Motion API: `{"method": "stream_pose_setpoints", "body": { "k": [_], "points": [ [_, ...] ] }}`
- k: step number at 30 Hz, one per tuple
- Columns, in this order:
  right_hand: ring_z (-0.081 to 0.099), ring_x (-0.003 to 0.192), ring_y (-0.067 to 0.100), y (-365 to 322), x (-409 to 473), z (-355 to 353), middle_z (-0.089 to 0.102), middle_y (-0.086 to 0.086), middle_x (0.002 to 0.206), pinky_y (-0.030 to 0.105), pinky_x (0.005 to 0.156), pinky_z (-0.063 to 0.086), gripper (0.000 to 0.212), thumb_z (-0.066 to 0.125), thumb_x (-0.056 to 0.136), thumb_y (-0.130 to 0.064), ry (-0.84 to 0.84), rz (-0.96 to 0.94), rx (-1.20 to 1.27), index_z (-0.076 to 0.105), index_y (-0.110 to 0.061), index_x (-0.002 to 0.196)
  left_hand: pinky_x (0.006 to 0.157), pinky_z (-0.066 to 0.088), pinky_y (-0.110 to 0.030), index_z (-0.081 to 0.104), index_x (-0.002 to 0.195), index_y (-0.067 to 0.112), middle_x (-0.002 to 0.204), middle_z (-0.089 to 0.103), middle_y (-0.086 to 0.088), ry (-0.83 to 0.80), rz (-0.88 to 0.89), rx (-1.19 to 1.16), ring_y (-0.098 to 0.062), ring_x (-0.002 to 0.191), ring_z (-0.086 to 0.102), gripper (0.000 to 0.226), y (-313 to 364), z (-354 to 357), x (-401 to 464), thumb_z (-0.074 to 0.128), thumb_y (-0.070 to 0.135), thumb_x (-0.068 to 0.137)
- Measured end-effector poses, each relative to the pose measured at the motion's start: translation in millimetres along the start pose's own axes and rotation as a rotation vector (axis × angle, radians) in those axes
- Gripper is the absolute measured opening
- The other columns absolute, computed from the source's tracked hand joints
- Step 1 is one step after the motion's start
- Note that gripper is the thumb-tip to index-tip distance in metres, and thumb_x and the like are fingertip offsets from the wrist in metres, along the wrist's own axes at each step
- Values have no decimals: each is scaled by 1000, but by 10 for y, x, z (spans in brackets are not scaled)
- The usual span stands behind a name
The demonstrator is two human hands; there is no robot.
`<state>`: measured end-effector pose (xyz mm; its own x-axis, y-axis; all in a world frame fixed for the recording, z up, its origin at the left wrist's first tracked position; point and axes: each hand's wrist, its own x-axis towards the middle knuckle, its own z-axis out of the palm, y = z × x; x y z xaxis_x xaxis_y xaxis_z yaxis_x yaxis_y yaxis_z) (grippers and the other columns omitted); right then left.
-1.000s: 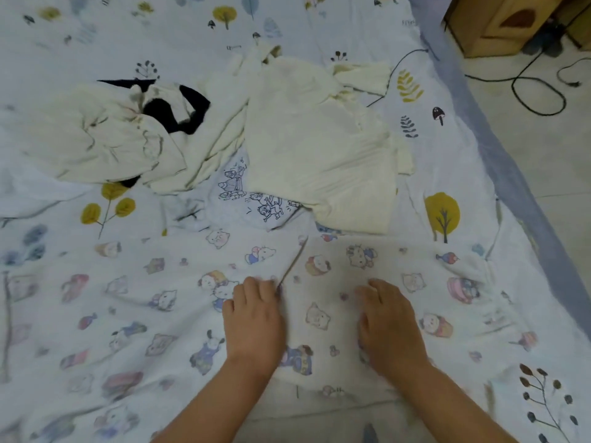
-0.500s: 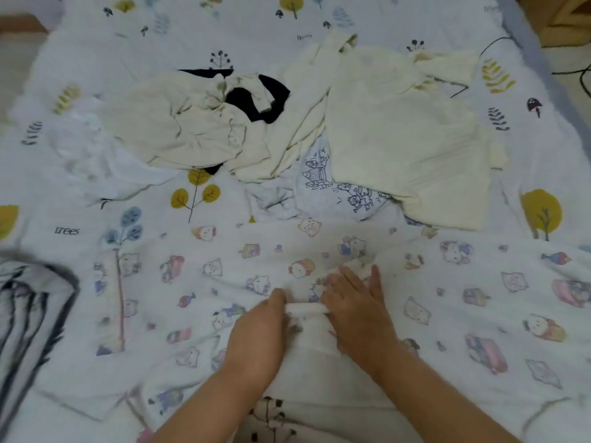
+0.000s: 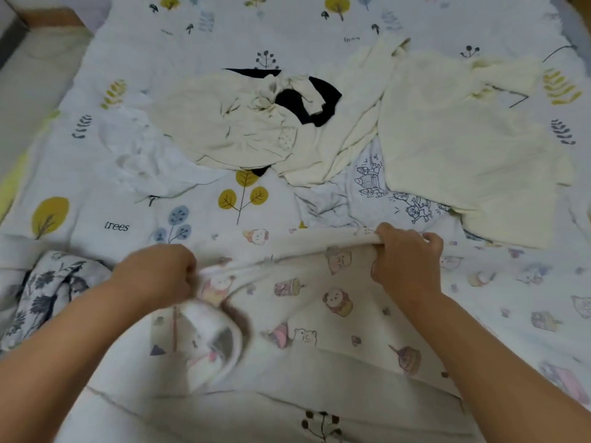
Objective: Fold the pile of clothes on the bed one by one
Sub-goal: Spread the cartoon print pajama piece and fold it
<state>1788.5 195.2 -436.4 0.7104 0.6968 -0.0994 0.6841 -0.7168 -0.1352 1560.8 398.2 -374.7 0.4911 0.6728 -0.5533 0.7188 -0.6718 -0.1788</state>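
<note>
A person leans over a bed, both hands gripping one garment. The left hand (image 3: 160, 276) is a closed fist, its grip bunched tight around a gathered edge of a white cartoon-print garment (image 3: 319, 298), a rolled fold of it hanging just below the fist. The right hand (image 3: 406, 260) has its fingers curled over the garment's far edge, its grip clamped there and lifting that edge slightly off the bed. Between the hands the cloth sags and wrinkles, and the garment spreads across the bed's near edge toward the right.

To fold it well, I would judge, the hands should draw apart until the held edge runs straight, then lay it down flat and smooth the creases before turning any part over.

Beyond the hands, toward the middle of the bed (image 3: 287, 27) with its tree-patterned sheet, lies the waiting pile: a crumpled cream garment (image 3: 230, 123) over something black (image 3: 307, 100), a larger cream piece (image 3: 463, 139) to the right, and a white cloth with line drawings (image 3: 377, 187) tucked under it. At the near left edge sits a dark floral-print fabric (image 3: 48, 292), possibly already folded; blur makes this uncertain.
</note>
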Motion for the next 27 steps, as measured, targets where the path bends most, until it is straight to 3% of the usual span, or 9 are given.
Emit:
{"method": "stream_pose_setpoints", "body": {
  "k": [3,6,9,13,17,19,23,25,27],
  "points": [
    [52,92,27,-62,117,144,59,4,88,45,99,26,16,47,92,-15,-7,83,6,55,-12,105,73,39,-30,61,98,20,105,63,-8,258,-133,-15,-29,96,59,13,-228,97,262,54,24,87],
    [43,114,28,-118,182,283,53,8,115,55,106,21,32,41,95,-33,-124,123,-49,47,-15,121,85,42,-38,51,119,11,114,62,-15,253,-219,-329,-34,106,57,37,-305,308,382,51,35,92],
    [42,118,27,-158,191,364,51,7,121,58,108,19,36,35,97,-37,-185,87,-112,48,-17,124,82,42,-38,47,119,3,112,60,-18,143,-269,-535,-35,104,55,49,-302,554,381,58,40,88],
    [44,113,27,-168,227,370,55,6,113,55,109,17,32,31,99,-30,-171,70,-113,54,-16,117,88,46,-43,43,120,-1,113,57,-24,121,-367,-690,-39,103,56,43,-346,842,373,62,15,85],
    [46,106,34,-198,310,290,57,16,104,53,103,27,25,41,97,-23,74,128,-17,57,-4,104,80,44,-40,50,113,1,102,62,-19,497,-458,-915,-37,90,59,30,-490,852,472,58,3,84],
    [44,111,35,-253,314,245,54,18,113,54,102,27,25,48,94,-21,150,162,31,56,-4,110,77,46,-44,44,117,1,100,57,-16,618,-479,-980,-36,82,59,35,-521,812,489,58,7,86],
    [34,129,36,-393,94,259,41,22,136,59,105,20,45,58,86,-19,105,74,63,47,-5,128,89,41,-46,48,112,-9,110,53,-31,285,-593,-961,-42,102,54,52,-452,932,461,55,38,91],
    [41,124,40,-438,-138,343,45,25,131,62,101,25,47,66,80,-17,76,-54,50,52,-4,123,81,40,-40,53,91,-1,92,54,-20,77,-569,-937,-35,91,53,51,-402,1006,378,47,50,90],
    [43,124,42,-465,-391,440,46,26,132,63,100,28,52,68,79,-22,-10,-187,4,53,-3,125,66,37,-33,51,89,3,78,52,-9,-11,-553,-987,-27,77,50,48,-375,1096,291,57,49,84]
  ]
}}
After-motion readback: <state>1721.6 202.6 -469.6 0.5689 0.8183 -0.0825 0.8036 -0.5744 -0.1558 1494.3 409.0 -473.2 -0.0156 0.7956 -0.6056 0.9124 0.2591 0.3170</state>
